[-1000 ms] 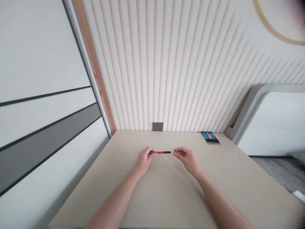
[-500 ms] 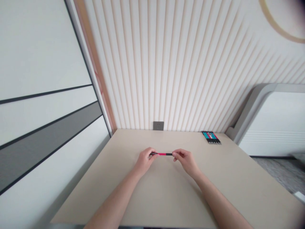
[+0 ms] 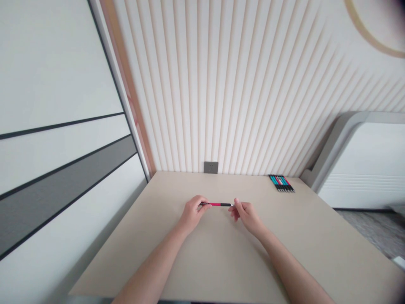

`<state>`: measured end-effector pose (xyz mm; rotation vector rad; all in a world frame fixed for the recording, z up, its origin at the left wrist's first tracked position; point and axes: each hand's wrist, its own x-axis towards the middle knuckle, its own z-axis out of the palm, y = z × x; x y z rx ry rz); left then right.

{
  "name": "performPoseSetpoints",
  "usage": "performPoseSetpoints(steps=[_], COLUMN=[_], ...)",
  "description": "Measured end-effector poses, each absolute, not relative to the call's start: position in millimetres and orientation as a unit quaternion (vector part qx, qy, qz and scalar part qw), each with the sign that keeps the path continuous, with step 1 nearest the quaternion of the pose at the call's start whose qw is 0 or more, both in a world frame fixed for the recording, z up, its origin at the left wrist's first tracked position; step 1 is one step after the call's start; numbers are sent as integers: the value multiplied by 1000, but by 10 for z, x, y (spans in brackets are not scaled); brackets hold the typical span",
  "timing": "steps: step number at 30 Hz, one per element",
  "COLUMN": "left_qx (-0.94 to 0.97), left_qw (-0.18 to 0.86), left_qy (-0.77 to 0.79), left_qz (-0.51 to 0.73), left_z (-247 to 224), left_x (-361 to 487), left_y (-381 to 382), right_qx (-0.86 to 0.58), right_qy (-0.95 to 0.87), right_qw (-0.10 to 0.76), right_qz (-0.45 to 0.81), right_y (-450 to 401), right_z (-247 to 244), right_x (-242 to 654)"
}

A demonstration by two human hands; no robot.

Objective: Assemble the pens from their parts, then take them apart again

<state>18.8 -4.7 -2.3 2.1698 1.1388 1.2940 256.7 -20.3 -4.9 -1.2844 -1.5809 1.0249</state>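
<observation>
The left hand (image 3: pixel 191 214) is gripping a red-and-black pen (image 3: pixel 217 204), fingers clamped on it, while the right hand (image 3: pixel 248 216) is curling near its tip, fingers apparently just off it.

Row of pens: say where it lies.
In the head view, the row of pens lies at the far right of the beige desk, right of the grey wall socket.

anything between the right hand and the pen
Nothing visible stands in the way. The right hand sits just off the pointed tip of the red and black pen, though the exact gap is hard to judge. The left hand holds the pen's other end, above the beige desktop.
</observation>
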Motion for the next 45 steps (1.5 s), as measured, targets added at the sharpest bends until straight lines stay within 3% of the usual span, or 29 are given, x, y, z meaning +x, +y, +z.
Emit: performPoseSetpoints(steps=[10, 18, 28, 34, 39, 45], left_qx=[768, 749, 754, 748, 736, 681], left_qw=[210, 220, 222, 228, 241, 320], left_qy=[391, 421, 406, 418, 426, 422], left_qz=[461, 463, 467, 462, 467, 505], left_z=[38, 48, 64, 67, 98, 76], left_x=[183, 198, 187, 192, 183, 202], left_y=[-87, -78, -89, -82, -90, -55], right_qx=[-471, -461, -507, -460, -489, -484], right_qy=[-683, -678, -658, -677, -681, -671], right_qw=[376, 451, 388, 431, 410, 410], right_qz=[413, 353, 400, 380, 359, 384], right_y=[-285, -271, -264, -269, -277, -303], right_z=[77, 111, 31, 102, 95, 40], right_x=[2588, 2582, 2551, 2615, 2594, 2490])
